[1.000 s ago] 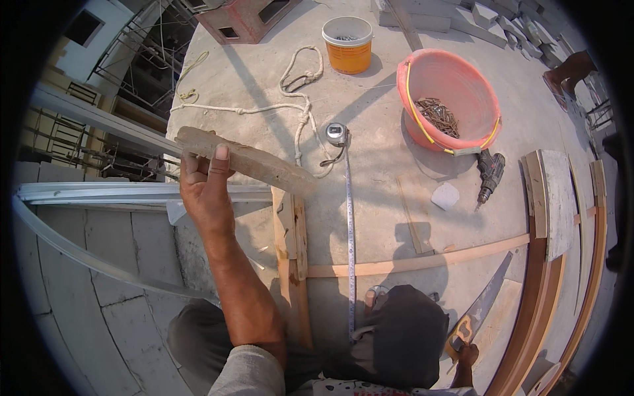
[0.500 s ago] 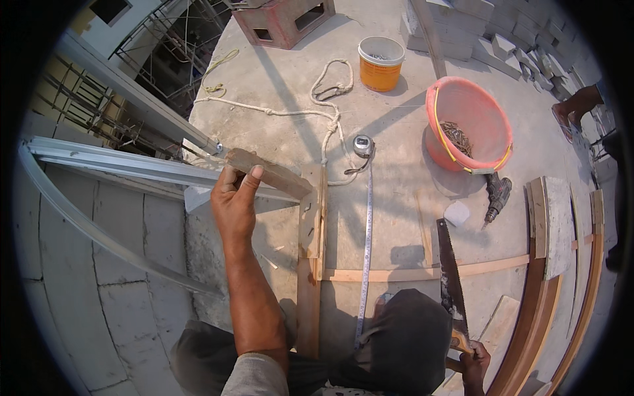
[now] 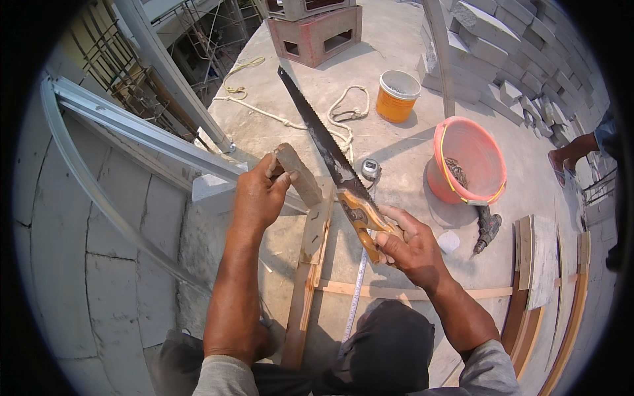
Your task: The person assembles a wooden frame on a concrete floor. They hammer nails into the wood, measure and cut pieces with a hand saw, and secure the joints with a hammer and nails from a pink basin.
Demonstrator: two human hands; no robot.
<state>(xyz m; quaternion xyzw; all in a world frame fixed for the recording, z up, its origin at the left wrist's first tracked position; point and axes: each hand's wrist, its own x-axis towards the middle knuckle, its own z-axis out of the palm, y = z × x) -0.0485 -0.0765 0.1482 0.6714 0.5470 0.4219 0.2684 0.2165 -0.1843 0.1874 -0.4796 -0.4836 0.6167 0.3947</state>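
My left hand (image 3: 259, 196) pinches the upper end of a short, weathered wooden board (image 3: 298, 177). The board's lower end meets a long wooden plank (image 3: 298, 317), where a flat wooden piece (image 3: 317, 228) with nails in it lies on top. In my right hand (image 3: 415, 249) is a handsaw (image 3: 323, 142), gripped by its wooden handle. Its dark toothed blade points up and to the far left, just right of the board. Beyond the saw, a tape measure (image 3: 371, 169) lies on the concrete, its tape (image 3: 354, 297) pulled out toward my knees.
A red bucket of nails (image 3: 439, 165), a drill (image 3: 487, 230) and an orange tub (image 3: 396, 105) stand or lie to the right. Rope (image 3: 261, 113) is on the floor. Timbers (image 3: 528, 290) lie at right, a metal frame (image 3: 142, 135) at left. Another person's foot (image 3: 560, 165) shows far right.
My right hand has swung the handsaw up from low right to the middle, beside the board. My left hand still holds the board, and the whole view has shifted slightly.
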